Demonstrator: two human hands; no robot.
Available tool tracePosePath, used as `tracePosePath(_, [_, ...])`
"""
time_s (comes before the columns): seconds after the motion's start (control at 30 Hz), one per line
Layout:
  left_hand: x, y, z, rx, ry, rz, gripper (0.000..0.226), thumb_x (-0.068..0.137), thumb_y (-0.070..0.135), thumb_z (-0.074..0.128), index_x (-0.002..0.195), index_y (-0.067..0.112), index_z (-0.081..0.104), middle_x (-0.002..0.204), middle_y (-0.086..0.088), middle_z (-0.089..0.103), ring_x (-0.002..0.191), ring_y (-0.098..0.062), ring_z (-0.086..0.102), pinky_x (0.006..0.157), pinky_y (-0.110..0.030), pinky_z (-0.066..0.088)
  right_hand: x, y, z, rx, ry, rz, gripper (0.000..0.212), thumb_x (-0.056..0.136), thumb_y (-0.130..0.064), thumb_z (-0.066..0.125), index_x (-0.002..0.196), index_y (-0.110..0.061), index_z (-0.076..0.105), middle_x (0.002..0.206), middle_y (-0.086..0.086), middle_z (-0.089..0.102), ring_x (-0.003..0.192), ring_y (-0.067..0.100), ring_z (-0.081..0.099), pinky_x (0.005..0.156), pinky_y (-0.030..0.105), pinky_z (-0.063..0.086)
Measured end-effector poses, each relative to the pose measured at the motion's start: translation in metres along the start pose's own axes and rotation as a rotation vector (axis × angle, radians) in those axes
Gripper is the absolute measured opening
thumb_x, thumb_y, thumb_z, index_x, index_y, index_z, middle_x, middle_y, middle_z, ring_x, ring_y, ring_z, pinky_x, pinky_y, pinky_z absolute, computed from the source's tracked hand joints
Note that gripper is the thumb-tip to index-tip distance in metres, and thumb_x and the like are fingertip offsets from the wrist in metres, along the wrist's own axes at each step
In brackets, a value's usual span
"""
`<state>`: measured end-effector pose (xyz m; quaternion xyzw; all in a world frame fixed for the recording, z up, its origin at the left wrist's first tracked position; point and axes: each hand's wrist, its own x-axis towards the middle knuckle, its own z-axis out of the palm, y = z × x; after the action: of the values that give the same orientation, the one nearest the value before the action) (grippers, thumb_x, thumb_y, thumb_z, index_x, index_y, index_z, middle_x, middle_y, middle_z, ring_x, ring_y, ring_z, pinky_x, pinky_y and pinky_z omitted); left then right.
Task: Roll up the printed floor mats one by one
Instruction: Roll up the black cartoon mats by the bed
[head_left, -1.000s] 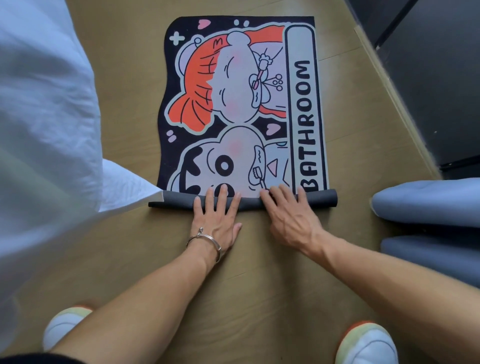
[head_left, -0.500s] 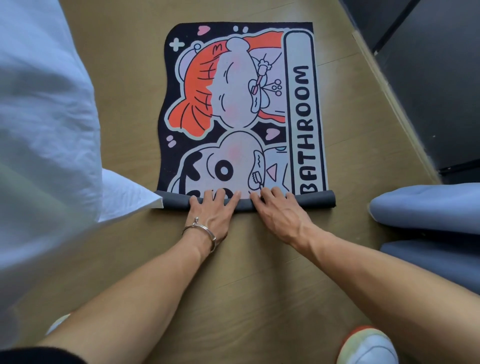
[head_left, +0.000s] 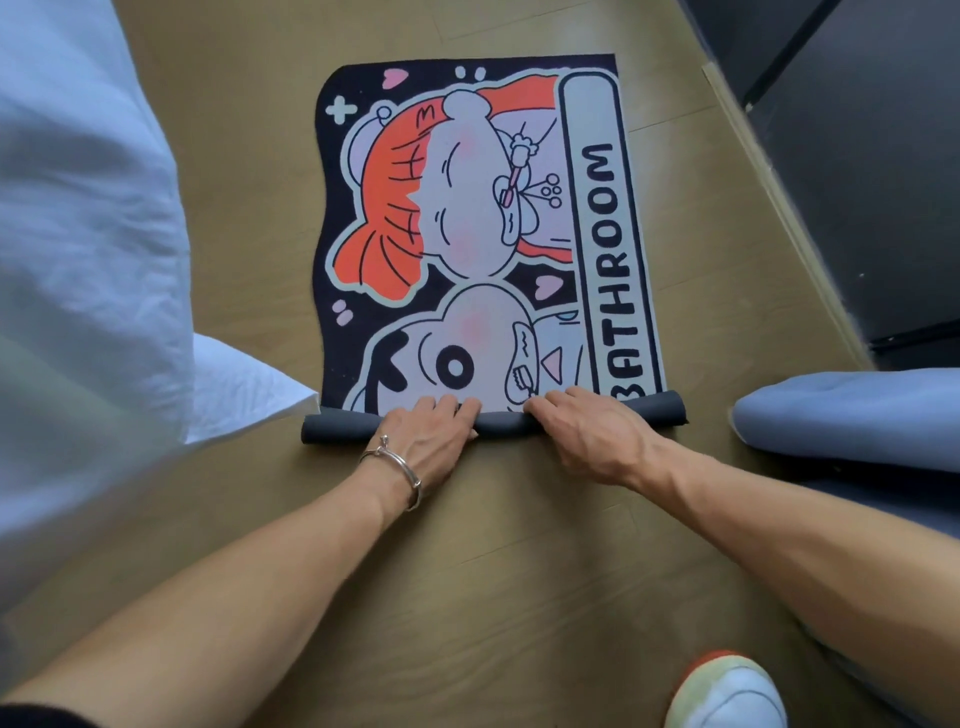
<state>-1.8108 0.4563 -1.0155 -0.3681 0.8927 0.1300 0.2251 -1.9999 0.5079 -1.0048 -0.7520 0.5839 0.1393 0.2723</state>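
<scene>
One printed mat (head_left: 483, 234) lies flat on the wooden floor (head_left: 493, 571), only its near edge turned into a thin grey roll (head_left: 498, 422). Your left hand (head_left: 426, 441) and right hand (head_left: 587, 436) curl their fingers over the roll's middle; spread them wider so both ends turn evenly.

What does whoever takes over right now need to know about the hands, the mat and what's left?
Left hand: fingers curled over the rolled edge, near its middle.
Right hand: grips the same rolled edge just beside it.
BATHROOM mat: flat on the wooden floor, print up, only the near end rolled.
Done: the roll is started.
Left: roll the rest away from you, probably keeping both ends even. No other mat is in view.
</scene>
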Motion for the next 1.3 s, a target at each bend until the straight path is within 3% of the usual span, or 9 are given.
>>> tracePosePath(0.3, [-0.011,0.012,0.011,-0.081,-0.019,-0.073,0.026,0.103,0.031,0.025,0.122,0.018,0.037,0.114,-0.004,0.045,0.102,-0.023,0.046,0.077,-0.04,0.045,-0.001,0.009,0.008,0.018,-0.015,-0.077,0.021,0.1,-0.025,0.04,0.12,-0.018,0.044,0.105,0.003,0.056,0.09,0.021,0.054,0.075,0.035,0.047])
tracePosePath(0.4, [-0.01,0.013,0.014,-0.053,-0.005,-0.09,0.024,0.104,0.03,0.025,0.121,0.019,0.038,0.118,-0.004,0.04,0.106,-0.023,0.042,0.073,-0.037,0.04,-0.003,0.012,0.015,-0.124,0.129,-0.124,0.022,0.088,-0.014,0.056,0.109,-0.015,0.058,0.103,0.006,0.058,0.085,0.023,0.055,0.07,0.034,0.047])
tracePosePath(0.5, [-0.006,0.014,0.015,-0.029,0.037,-0.106,0.022,0.103,0.027,0.028,0.118,0.02,0.042,0.119,-0.003,0.039,0.106,-0.022,0.041,0.077,-0.035,0.033,-0.006,0.004,0.019,-0.205,0.254,-0.102,0.029,0.076,-0.01,0.047,0.1,-0.01,0.064,0.096,0.01,0.059,0.079,0.025,0.055,0.066,0.036,0.047])
tracePosePath(0.63, [0.0,0.006,0.019,-0.04,0.079,-0.104,0.024,0.103,0.031,0.029,0.114,0.023,0.049,0.113,-0.001,0.046,0.103,-0.022,0.044,0.08,-0.033,0.029,-0.008,-0.016,0.027,-0.2,0.237,-0.07,0.052,0.08,-0.011,0.029,0.122,-0.002,0.058,0.111,0.016,0.06,0.098,0.032,0.058,0.083,0.044,0.052])
tracePosePath(0.8, [0.0,0.002,0.029,-0.07,0.265,-0.105,0.032,0.088,0.032,0.037,0.085,0.019,0.066,0.086,-0.002,0.061,0.073,-0.023,0.059,0.065,-0.033,0.036,-0.009,-0.03,0.053,-0.137,0.123,0.042,0.059,0.087,-0.03,0.032,0.139,-0.003,0.037,0.139,0.018,0.05,0.128,0.035,0.049,0.108,0.049,0.032])
tracePosePath(0.9, [-0.007,0.005,0.029,-0.06,0.219,-0.133,0.044,0.086,0.03,0.035,0.109,0.017,0.069,0.109,-0.009,0.066,0.094,-0.026,0.065,0.087,-0.045,0.045,0.002,-0.025,0.05,-0.119,0.085,0.079,0.066,0.09,-0.044,0.029,0.141,-0.003,0.038,0.142,0.017,0.047,0.131,0.034,0.045,0.106,0.051,0.027])
tracePosePath(1.07, [-0.023,0.007,0.042,-0.042,0.124,-0.102,0.064,0.083,0.041,0.033,0.139,0.01,0.037,0.145,-0.014,0.043,0.131,-0.029,0.04,0.104,-0.054,0.022,0.016,-0.021,0.039,-0.18,0.082,0.058,0.063,0.097,-0.049,0.008,0.141,-0.012,-0.016,0.154,0.009,-0.015,0.146,0.027,-0.005,0.109,0.043,-0.011])
tracePosePath(1.17, [-0.016,0.006,0.038,0.005,0.094,-0.13,0.073,0.085,0.049,0.05,0.145,0.01,0.034,0.15,-0.014,0.035,0.136,-0.031,0.037,0.106,-0.059,0.025,0.018,-0.021,0.037,-0.182,0.067,0.065,0.065,0.089,-0.05,-0.007,0.14,-0.013,-0.022,0.151,0.007,-0.023,0.146,0.028,-0.012,0.108,0.043,-0.015])
tracePosePath(1.3, [-0.001,0.007,0.025,0.066,-0.01,-0.17,0.076,0.096,0.057,0.02,0.145,0.014,-0.021,0.157,-0.009,-0.016,0.145,-0.027,-0.011,0.113,-0.056,-0.004,0.017,-0.022,0.036,-0.137,0.105,0.143,0.073,0.091,-0.051,0.004,0.151,-0.009,0.008,0.158,0.016,0.01,0.145,0.035,0.012,0.113,0.049,0.004])
